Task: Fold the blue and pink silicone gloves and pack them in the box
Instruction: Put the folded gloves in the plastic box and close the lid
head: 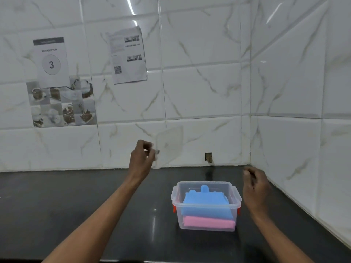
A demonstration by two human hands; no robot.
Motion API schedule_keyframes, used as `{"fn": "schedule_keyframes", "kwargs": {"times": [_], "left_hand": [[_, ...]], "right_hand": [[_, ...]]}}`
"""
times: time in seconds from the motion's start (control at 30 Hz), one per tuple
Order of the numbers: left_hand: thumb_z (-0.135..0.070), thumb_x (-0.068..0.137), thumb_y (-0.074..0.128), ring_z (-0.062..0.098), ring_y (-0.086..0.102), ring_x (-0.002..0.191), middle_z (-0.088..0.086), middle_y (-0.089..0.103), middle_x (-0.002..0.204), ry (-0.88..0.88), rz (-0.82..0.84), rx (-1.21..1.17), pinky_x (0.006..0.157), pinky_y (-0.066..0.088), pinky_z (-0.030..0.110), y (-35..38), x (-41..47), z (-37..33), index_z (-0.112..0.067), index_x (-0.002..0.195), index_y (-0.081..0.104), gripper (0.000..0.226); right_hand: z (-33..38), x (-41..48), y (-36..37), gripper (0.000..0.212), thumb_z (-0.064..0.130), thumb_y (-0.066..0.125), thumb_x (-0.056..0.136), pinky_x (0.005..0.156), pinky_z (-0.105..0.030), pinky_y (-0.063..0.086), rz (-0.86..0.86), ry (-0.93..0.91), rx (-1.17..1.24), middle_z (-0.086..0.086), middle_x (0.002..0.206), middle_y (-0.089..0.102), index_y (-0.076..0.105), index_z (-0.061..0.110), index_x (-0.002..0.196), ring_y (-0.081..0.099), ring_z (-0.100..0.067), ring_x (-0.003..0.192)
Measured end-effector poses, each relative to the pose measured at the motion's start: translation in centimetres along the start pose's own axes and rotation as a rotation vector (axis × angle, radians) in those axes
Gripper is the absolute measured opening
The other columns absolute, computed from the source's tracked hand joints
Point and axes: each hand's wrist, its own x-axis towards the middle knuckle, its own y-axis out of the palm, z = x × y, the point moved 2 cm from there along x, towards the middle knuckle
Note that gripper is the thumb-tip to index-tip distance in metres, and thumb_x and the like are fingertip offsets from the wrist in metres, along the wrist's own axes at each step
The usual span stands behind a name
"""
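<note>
2 bare forearms reach in over the worktop (76, 196). Box (206, 223) near back right corner holds blue glove (206, 203) atop pink glove (209, 223), both folded. Left hand (141, 158) pinches clear lid (169, 147) (blurred), likely to close. Right hand (255, 186) loosely curled, holding nothing.

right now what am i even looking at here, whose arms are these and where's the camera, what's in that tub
There is no machine here. The two bare arms belong to a person, and the single picture comes from a camera worn on that person's head, looking forward and down at a dark counter in a tiled corner. On the counter stands a clear plastic box with red clips. Inside it lie two folded gloves: the blue glove on top, the pink glove beneath. The left hand is raised by the wall, pinching what looks like the box's clear lid; it is blurred. The right hand hangs loosely curled beside the box, holding nothing. Paper sheets are stuck on the wall.
</note>
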Motion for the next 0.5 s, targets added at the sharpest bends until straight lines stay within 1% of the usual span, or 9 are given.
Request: {"fn": "schedule_keyframes", "kwargs": {"times": [0.07, 0.13, 0.2, 0.23, 0.27, 0.33, 0.4, 0.47, 0.5], "left_hand": [[-0.003, 0.094, 0.051, 0.024, 0.074, 0.09, 0.021, 0.058, 0.107, -0.161, 0.056, -0.274, 0.076, 0.061, 0.044, 1.1, 0.0, -1.0, 0.0, 0.106, 0.051, 0.013], [0.004, 0.094, 0.049, 0.031, 0.074, 0.09, 0.025, 0.057, 0.104, -0.296, 0.109, -0.469, 0.076, 0.061, 0.046, 2.2, -0.3, -1.7, 0.006, 0.111, 0.05, 0.017], [0.008, 0.095, 0.047, 0.034, 0.074, 0.089, 0.023, 0.057, 0.098, -0.403, 0.171, -0.583, 0.073, 0.062, 0.044, 3.2, -1.0, -2.2, 0.01, 0.113, 0.05, 0.018], [0.009, 0.095, 0.047, 0.035, 0.074, 0.09, 0.023, 0.058, 0.099, -0.447, 0.204, -0.614, 0.072, 0.062, 0.043, 3.6, -1.3, -2.3, 0.013, 0.115, 0.049, 0.02], [0.009, 0.096, 0.046, 0.035, 0.074, 0.09, 0.025, 0.059, 0.104, -0.481, 0.236, -0.63, 0.072, 0.062, 0.043, 4.0, -1.6, -2.3, 0.015, 0.118, 0.048, 0.024], [0.01, 0.095, 0.045, 0.033, 0.074, 0.087, 0.028, 0.061, 0.111, -0.544, 0.27, -0.648, 0.072, 0.062, 0.043, 4.4, -2.1, -2.0, 0.017, 0.12, 0.048, 0.026], [0.01, 0.095, 0.046, 0.032, 0.074, 0.077, 0.026, 0.063, 0.102, -0.602, 0.258, -0.632, 0.071, 0.062, 0.043, 4.5, -2.6, -1.4, 0.017, 0.115, 0.053, 0.022], [0.006, 0.096, 0.049, 0.03, 0.068, 0.067, 0.026, 0.063, 0.093, -0.637, 0.203, -0.493, 0.068, 0.06, 0.041, 4.7, -3.3, -0.5, 0.016, 0.105, 0.059, 0.017], [0.001, 0.097, 0.05, 0.027, 0.062, 0.062, 0.023, 0.062, 0.084, -0.639, 0.17, -0.411, 0.064, 0.058, 0.039, 4.9, -3.8, -0.2, 0.012, 0.092, 0.063, 0.017]], "right_hand": [[2.1, 1.3, 1.1, 0.017, 0.02, 0.054, 0.096, 0.074, -0.005, 0.04, 0.09, 0.023, 0.038, 0.0, 0.107, 0.062, 0.061, 0.017, 0.111, 0.06, -0.014, 0.096], [4.0, 2.4, 2.4, 0.037, 0.035, 0.05, 0.097, 0.084, -0.014, 0.042, 0.229, 0.081, 0.037, 0.0, 0.128, 0.055, 0.051, 0.016, 0.129, 0.055, -0.013, 0.113], [5.2, 3.4, 3.6, 0.054, 0.046, 0.042, 0.098, 0.096, -0.028, 0.041, 0.371, 0.197, 0.008, -0.003, 0.145, 0.044, 0.036, 0.016, 0.143, 0.049, -0.02, 0.127], [5.4, 3.7, 4.0, 0.058, 0.048, 0.039, 0.098, 0.098, -0.033, 0.039, 0.425, 0.264, -0.014, -0.006, 0.149, 0.041, 0.031, 0.016, 0.146, 0.047, -0.024, 0.13], [5.5, 4.0, 4.3, 0.058, 0.048, 0.038, 0.099, 0.097, -0.035, 0.038, 0.458, 0.324, -0.025, -0.008, 0.149, 0.041, 0.03, 0.015, 0.146, 0.048, -0.028, 0.129], [5.3, 4.3, 4.1, 0.051, 0.041, 0.039, 0.1, 0.088, -0.031, 0.039, 0.448, 0.386, -0.019, -0.012, 0.141, 0.05, 0.039, 0.012, 0.142, 0.055, -0.03, 0.119], [5.0, 4.1, 3.4, 0.041, 0.031, 0.045, 0.097, 0.078, -0.029, 0.044, 0.404, 0.37, -0.052, -0.013, 0.124, 0.064, 0.052, 0.008, 0.13, 0.062, -0.03, 0.105], [4.9, 3.2, 2.5, 0.03, 0.026, 0.053, 0.092, 0.064, -0.031, 0.049, 0.392, 0.337, -0.093, -0.012, 0.097, 0.07, 0.064, 0.002, 0.108, 0.065, -0.029, 0.084], [4.9, 2.6, 2.2, 0.027, 0.024, 0.055, 0.09, 0.057, -0.03, 0.047, 0.395, 0.309, -0.139, -0.011, 0.08, 0.067, 0.065, -0.001, 0.09, 0.062, -0.028, 0.07]]}}
